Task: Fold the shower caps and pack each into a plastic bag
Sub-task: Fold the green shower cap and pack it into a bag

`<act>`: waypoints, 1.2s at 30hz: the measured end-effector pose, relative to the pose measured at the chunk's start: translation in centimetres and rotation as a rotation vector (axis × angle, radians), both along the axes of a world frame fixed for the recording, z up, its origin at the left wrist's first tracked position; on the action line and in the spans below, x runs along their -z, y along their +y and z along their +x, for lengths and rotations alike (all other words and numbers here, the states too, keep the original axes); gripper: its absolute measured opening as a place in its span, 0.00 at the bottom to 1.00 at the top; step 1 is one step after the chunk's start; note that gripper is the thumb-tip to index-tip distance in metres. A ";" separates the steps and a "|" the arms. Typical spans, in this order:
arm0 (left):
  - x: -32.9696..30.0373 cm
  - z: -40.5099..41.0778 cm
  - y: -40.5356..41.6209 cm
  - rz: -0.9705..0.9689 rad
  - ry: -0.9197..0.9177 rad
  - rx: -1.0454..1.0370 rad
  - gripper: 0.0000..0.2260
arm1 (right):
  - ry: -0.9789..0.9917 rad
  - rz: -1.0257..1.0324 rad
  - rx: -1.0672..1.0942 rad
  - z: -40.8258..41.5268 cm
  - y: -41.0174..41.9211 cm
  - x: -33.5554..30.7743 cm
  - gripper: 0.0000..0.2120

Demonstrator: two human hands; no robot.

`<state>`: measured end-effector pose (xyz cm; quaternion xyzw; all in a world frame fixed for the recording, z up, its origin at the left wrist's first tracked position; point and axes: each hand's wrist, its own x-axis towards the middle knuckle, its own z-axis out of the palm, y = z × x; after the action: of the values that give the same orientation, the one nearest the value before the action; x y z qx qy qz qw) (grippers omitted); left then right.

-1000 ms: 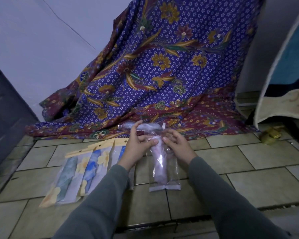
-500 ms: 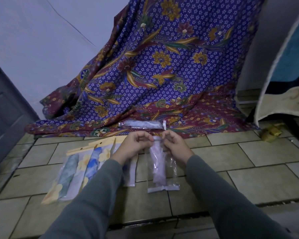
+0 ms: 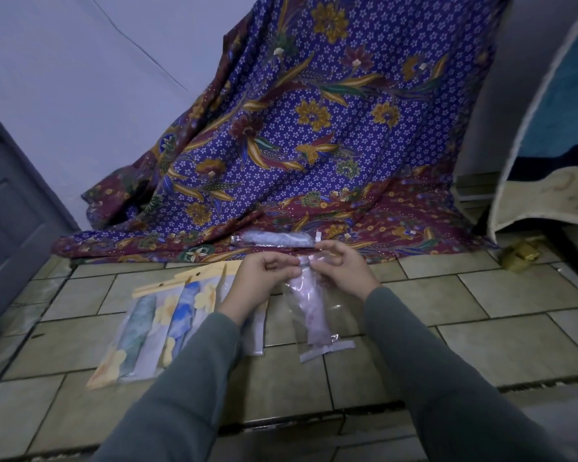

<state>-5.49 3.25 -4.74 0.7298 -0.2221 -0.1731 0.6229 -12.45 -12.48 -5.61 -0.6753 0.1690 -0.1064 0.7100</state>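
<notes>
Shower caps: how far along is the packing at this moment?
Done, it seems: one filled bag lies on the patterned cloth, and several flower-printed packs lie fanned on the tiled floor. In hand: the left hand and right hand pinch the top of a clear bag holding a folded pink cap, apparently closing it. Left: finishing that closure; no loose caps are visible.

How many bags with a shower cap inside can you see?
4, maybe more hidden: pale purple shower cap bag pinched by both hands, green one and blue one at left, bluish roll on the patterned cloth.
</notes>
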 end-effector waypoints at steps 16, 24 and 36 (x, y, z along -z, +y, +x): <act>-0.5 -1.6 1.3 -0.035 -0.177 0.096 0.09 | 0.416 -0.022 -0.001 -0.3 0.6 -3.3 0.21; 2.4 -0.9 5.2 1.203 -0.285 -0.276 0.45 | 0.706 -0.525 -0.090 -1.7 1.9 -0.6 0.16; 3.1 -2.4 5.5 1.204 -0.270 -0.321 0.40 | 0.555 -0.429 -0.031 -1.6 7.0 0.6 0.31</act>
<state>-7.94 8.78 -7.88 0.9917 -0.0503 -0.0785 0.0884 -14.02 -5.44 -6.21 -0.8146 0.3191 0.0587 0.4807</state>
